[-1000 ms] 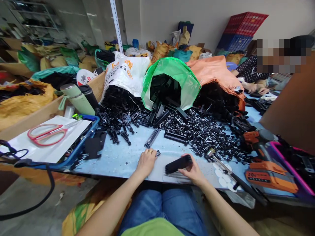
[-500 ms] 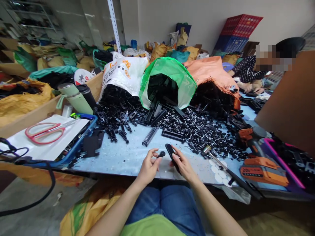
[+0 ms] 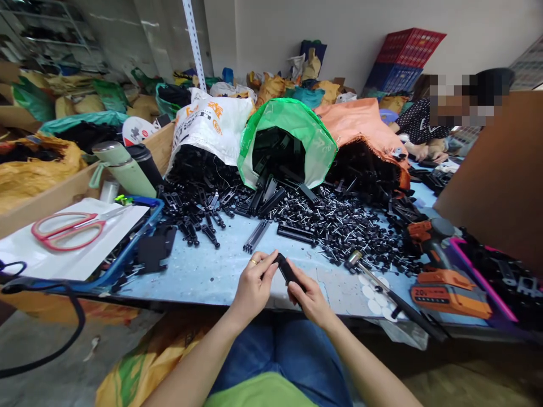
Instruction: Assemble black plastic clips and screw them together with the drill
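Head view, left to right: red-handled steel scissors [image 3: 63, 230] lie on a smooth white sheet [image 3: 80, 249] at the table's left. At the near edge of the worn pale-blue tabletop [image 3: 203, 271], the left hand [image 3: 253, 285], wearing a ring, pinches one end of a long, matte black plastic bar [image 3: 288, 270]; the right hand [image 3: 308, 294] curls around its other end. Further right lie a metal-headed hammer [image 3: 382, 285] and an orange cordless drill [image 3: 445, 282].

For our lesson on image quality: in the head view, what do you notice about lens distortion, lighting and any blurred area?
Head view: wide-angle bending, the post leans and the table edge curves; soft even light, faint shadows under both hands; the co-worker's face is pixelated; the black part stays sharp.
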Motion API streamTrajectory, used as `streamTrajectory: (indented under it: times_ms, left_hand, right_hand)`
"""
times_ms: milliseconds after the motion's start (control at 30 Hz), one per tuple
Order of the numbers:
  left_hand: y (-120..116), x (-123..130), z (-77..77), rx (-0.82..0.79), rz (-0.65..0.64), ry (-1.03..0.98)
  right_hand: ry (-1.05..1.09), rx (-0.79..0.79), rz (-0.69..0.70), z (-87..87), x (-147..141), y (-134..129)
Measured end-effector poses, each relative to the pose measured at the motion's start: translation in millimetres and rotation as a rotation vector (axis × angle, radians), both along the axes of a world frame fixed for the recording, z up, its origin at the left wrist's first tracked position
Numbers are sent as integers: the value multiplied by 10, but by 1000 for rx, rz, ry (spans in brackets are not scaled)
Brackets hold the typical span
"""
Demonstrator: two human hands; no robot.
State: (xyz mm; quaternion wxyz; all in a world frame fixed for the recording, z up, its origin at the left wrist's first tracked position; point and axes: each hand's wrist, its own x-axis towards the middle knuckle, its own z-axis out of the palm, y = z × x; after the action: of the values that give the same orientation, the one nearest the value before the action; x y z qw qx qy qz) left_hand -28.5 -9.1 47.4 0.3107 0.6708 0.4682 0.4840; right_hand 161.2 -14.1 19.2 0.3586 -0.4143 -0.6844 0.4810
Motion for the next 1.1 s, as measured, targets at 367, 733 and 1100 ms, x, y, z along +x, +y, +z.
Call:
streamTrajectory:
  times_ms: [367,733,1100]
  left_hand:
    - [-144,66,-30,202,62,-53]
    - [-132,161,-90,134,47,-103]
    - [-56,60,58,-985,-395,-803]
  right_hand:
    - [-83,209,-85,250,-159,-110]
    - [-18,137,-165,115,-258,-227]
    - [129,27,-131,-128,77,-2]
